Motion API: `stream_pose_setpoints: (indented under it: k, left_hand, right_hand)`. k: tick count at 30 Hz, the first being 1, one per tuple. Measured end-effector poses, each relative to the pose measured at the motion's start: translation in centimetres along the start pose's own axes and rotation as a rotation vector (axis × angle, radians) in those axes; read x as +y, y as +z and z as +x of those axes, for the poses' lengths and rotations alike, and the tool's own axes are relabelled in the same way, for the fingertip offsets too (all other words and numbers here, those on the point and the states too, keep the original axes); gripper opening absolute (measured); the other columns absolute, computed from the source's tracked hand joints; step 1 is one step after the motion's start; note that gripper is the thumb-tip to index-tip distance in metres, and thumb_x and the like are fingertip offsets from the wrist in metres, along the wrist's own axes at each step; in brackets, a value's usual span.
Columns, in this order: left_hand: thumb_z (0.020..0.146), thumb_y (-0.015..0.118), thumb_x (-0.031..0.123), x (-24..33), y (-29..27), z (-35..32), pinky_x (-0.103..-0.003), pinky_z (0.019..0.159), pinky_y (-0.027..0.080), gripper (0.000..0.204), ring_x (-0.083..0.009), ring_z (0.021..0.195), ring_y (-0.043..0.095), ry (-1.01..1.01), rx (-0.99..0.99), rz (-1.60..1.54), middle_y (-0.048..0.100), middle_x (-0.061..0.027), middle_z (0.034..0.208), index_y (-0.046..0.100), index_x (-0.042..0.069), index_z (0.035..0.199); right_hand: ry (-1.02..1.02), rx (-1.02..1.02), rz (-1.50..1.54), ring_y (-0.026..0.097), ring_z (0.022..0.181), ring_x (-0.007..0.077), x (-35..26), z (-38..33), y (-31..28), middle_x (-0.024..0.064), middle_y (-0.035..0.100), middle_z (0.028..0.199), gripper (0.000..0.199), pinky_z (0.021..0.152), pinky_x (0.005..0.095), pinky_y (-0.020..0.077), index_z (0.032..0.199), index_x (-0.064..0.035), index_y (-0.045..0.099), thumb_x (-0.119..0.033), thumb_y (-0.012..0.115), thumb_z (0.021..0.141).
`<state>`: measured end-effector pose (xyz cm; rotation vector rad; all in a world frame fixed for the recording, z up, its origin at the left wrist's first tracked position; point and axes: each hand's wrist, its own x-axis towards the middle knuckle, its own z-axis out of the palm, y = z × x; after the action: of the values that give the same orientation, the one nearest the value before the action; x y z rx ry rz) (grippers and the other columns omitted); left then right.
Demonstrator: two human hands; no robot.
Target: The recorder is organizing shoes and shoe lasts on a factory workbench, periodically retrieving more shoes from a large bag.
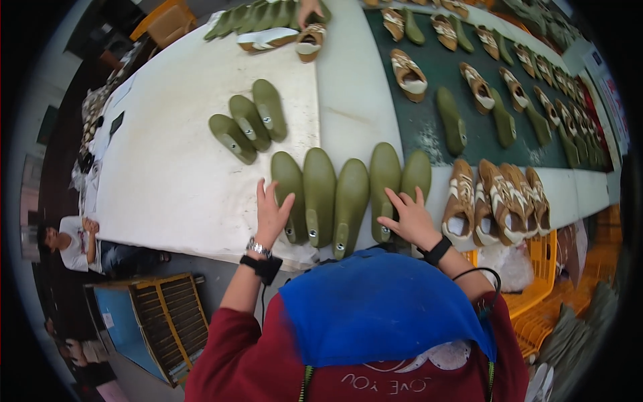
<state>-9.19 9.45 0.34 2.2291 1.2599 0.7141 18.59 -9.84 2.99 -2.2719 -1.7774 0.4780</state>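
Observation:
Several olive green shoe lasts (335, 194) stand side by side at the near edge of a white table (167, 174). My left hand (271, 213) rests flat beside the leftmost last (289, 184), fingers spread, touching its side. At the right end of the row, my right hand (412, 218) lies with spread fingers against the two lasts there (395, 177). Neither hand grips anything.
Three more green lasts (249, 122) lie further back on the table. Brown-and-white shoes (499, 201) are bunched to my right, more shoes and lasts (469, 80) sit on a dark green belt. Another person's hand (309, 10) touches shoes at the far end. A seated person (74, 244) is at left.

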Motion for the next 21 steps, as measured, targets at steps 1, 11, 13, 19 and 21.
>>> stream_pose_setpoints:
  k: [1,11,13,19,21]
  left_hand:
    - [0.075,0.067,0.024,-1.2,-0.3,2.2,-0.044,0.099,0.031,0.051,-0.0440,0.120,0.032,0.059,0.051,0.075,0.030,-0.0315,0.129,0.047,0.001,0.116]
    - [0.066,0.057,0.067,-11.1,-2.0,20.1,-0.042,0.097,0.034,0.084,-0.0395,0.122,0.032,-0.733,0.055,0.115,0.049,-0.0272,0.120,0.050,0.006,0.122]
    - [0.067,0.055,0.067,-10.7,-1.8,20.7,-0.041,0.094,0.037,0.077,-0.0393,0.114,0.040,-0.696,0.086,0.175,0.055,-0.0226,0.114,0.057,0.005,0.114]
    - [0.080,0.046,0.059,-9.3,0.6,21.9,-0.045,0.083,0.043,0.060,-0.0414,0.097,0.051,-0.472,0.120,0.357,0.064,-0.0178,0.090,0.068,0.003,0.089]
    - [0.085,0.042,0.050,-8.7,1.9,21.7,-0.046,0.080,0.044,0.053,-0.0422,0.093,0.052,-0.421,0.123,0.362,0.065,-0.0174,0.084,0.067,0.004,0.086]
  right_hand:
    - [0.002,-0.006,-0.014,0.031,0.116,0.0517,0.0,0.1,0.0,0.0161,0.052,0.112,0.066,0.091,0.0514,0.0404,0.132,-0.0178,0.038,-0.051,0.057,0.077]
    - [0.057,0.020,-0.052,0.028,0.121,0.0483,-1.1,-0.4,-0.2,0.0120,0.051,0.115,0.069,0.085,0.0488,0.0453,0.131,-0.0204,0.041,-0.055,0.058,0.075]
    - [0.062,0.021,-0.052,0.030,0.120,0.0478,-1.2,-0.5,-0.4,0.0113,0.051,0.115,0.068,0.083,0.0479,0.0471,0.130,-0.0204,0.041,-0.055,0.058,0.074]
    - [0.078,0.068,-0.053,0.032,0.119,0.0469,-1.5,-0.1,-1.0,0.0104,0.053,0.112,0.067,0.081,0.0466,0.0486,0.128,-0.0207,0.044,-0.055,0.060,0.073]
    - [0.096,0.079,-0.054,0.033,0.118,0.0471,-1.5,-0.1,-0.9,0.0104,0.053,0.111,0.067,0.080,0.0465,0.0490,0.128,-0.0209,0.044,-0.055,0.060,0.073]
